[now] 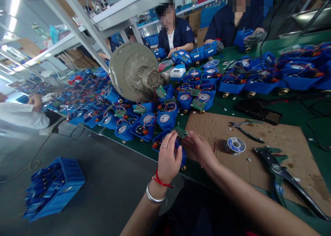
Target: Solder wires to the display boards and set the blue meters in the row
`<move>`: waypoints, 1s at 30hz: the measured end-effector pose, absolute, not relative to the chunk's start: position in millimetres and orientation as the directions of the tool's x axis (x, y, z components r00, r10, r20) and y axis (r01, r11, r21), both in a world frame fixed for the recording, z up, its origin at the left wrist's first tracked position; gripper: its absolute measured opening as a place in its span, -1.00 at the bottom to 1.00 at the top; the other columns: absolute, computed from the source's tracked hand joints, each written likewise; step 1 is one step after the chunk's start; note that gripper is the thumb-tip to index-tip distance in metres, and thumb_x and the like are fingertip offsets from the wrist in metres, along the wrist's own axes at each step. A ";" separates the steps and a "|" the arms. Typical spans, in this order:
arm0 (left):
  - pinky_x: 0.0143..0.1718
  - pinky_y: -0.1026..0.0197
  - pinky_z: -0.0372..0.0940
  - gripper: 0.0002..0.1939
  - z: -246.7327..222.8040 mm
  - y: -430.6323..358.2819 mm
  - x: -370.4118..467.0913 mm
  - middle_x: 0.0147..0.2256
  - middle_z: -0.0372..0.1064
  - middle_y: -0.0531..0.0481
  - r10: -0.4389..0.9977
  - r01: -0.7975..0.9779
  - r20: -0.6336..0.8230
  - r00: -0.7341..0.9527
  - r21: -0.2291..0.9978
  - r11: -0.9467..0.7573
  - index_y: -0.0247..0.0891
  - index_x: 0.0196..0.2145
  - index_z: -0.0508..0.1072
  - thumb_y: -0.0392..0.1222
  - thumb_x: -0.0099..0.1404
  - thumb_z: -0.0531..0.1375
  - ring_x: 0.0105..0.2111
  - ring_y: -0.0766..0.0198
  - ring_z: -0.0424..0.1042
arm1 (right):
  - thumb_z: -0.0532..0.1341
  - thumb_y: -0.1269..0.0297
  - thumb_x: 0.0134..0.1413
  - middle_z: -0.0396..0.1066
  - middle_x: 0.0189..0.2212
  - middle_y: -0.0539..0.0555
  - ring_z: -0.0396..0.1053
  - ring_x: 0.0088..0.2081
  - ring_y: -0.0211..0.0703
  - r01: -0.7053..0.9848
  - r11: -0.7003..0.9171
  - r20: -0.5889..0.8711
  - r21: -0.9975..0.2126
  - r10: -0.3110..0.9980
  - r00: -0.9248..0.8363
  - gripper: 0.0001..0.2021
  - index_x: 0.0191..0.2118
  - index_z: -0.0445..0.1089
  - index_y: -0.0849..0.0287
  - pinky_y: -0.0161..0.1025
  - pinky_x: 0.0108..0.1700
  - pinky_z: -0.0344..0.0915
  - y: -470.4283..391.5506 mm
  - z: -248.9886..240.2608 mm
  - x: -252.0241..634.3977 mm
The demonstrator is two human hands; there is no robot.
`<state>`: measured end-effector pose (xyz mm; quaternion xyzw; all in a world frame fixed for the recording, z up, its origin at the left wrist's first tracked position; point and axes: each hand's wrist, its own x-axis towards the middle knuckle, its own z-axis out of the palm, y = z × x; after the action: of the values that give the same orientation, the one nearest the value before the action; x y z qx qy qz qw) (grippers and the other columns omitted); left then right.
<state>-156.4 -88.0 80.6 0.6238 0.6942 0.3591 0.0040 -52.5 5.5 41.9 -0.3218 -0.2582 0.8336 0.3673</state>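
A small green circuit board [181, 132] with a display is between my two hands, over a blue water meter [183, 156] at the table's front edge. My left hand [169, 156] has its fingertips at the board's left end. At the right end, the fingers of my right hand [201, 147] are pinched on it, partly hidden behind the thumb side. My hands cover much of the meter below. Just beyond stands another blue water meter [164, 118] with a round dial and loose wires.
Right of my hands, a cardboard sheet [207, 125] bears a solder spool [236, 145], pliers [247, 130] and a wire stripper [278, 168]. A soldering iron stand [258, 112] lies behind. A large fan-like housing [131, 72] stands among many meters. Co-workers sit opposite. A blue crate [73, 174] stands on the floor.
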 end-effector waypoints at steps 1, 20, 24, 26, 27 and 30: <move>0.24 -0.05 0.10 -0.49 79.6 -88.3 -156.7 0.22 0.12 -0.16 0.868 0.863 0.440 -0.231 0.505 -0.026 -0.18 0.25 0.09 -0.23 0.36 0.03 0.25 0.10 0.09 | 0.30 0.12 0.04 0.51 -0.16 0.10 0.45 -0.10 -0.12 -0.435 -0.638 -0.345 -0.635 0.738 -0.579 -0.71 -0.15 0.44 0.17 -0.26 -0.01 0.37 11.0 40.8 -54.0; 0.28 -0.02 0.05 -0.39 91.9 -70.1 -156.0 0.30 -0.09 -0.20 0.934 0.881 0.321 -0.156 0.472 -0.015 -0.25 0.28 -0.04 -0.29 0.33 0.07 0.31 0.09 -0.06 | 0.36 0.18 -0.03 0.47 -0.05 0.10 0.42 -0.05 -0.08 -0.490 -0.602 -0.166 -0.630 0.721 -0.672 -0.59 -0.02 0.42 0.12 -0.12 0.06 0.29 32.6 22.1 -38.9; 0.28 -0.04 0.05 -0.38 89.5 -71.2 -156.8 0.30 -0.10 -0.22 0.931 0.876 0.320 -0.175 0.482 -0.001 -0.26 0.29 -0.04 -0.29 0.33 0.07 0.31 0.08 -0.06 | 0.37 0.21 -0.05 0.48 -0.06 0.09 0.44 -0.10 -0.12 -0.492 -0.613 -0.180 -0.619 0.720 -0.671 -0.60 -0.04 0.43 0.12 -0.18 0.01 0.31 28.2 24.6 -40.8; 0.28 -0.03 0.04 -0.38 88.8 -71.5 -157.2 0.30 -0.09 -0.21 0.931 0.872 0.319 -0.176 0.489 -0.002 -0.27 0.28 -0.04 -0.29 0.33 0.07 0.30 0.10 -0.05 | 0.37 0.22 -0.04 0.48 -0.06 0.09 0.44 -0.10 -0.12 -0.501 -0.613 -0.168 -0.611 0.719 -0.675 -0.61 -0.04 0.43 0.11 -0.19 0.00 0.31 26.9 26.0 -41.5; 0.28 -0.02 0.04 -0.39 88.7 -71.4 -157.4 0.30 -0.08 -0.21 0.931 0.871 0.319 -0.177 0.491 -0.003 -0.27 0.28 -0.04 -0.29 0.33 0.07 0.30 0.11 -0.05 | 0.36 0.22 -0.04 0.47 -0.06 0.09 0.44 -0.09 -0.12 -0.509 -0.613 -0.157 -0.605 0.718 -0.679 -0.61 -0.03 0.43 0.11 -0.19 0.01 0.30 26.4 26.4 -41.7; 0.29 0.00 0.04 -0.39 89.5 -71.1 -157.4 0.29 -0.07 -0.20 0.933 0.872 0.314 -0.176 0.489 0.000 -0.27 0.28 -0.03 -0.29 0.33 0.07 0.30 0.12 -0.04 | 0.35 0.21 -0.02 0.47 -0.04 0.10 0.42 -0.05 -0.08 -0.529 -0.608 -0.129 -0.592 0.719 -0.683 -0.62 -0.03 0.43 0.10 -0.15 0.05 0.28 25.8 26.4 -42.3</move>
<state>-157.4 -71.1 89.5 0.6398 0.7054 0.3009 0.0505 -42.3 25.8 26.4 -0.1800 -0.2639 0.8785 0.3552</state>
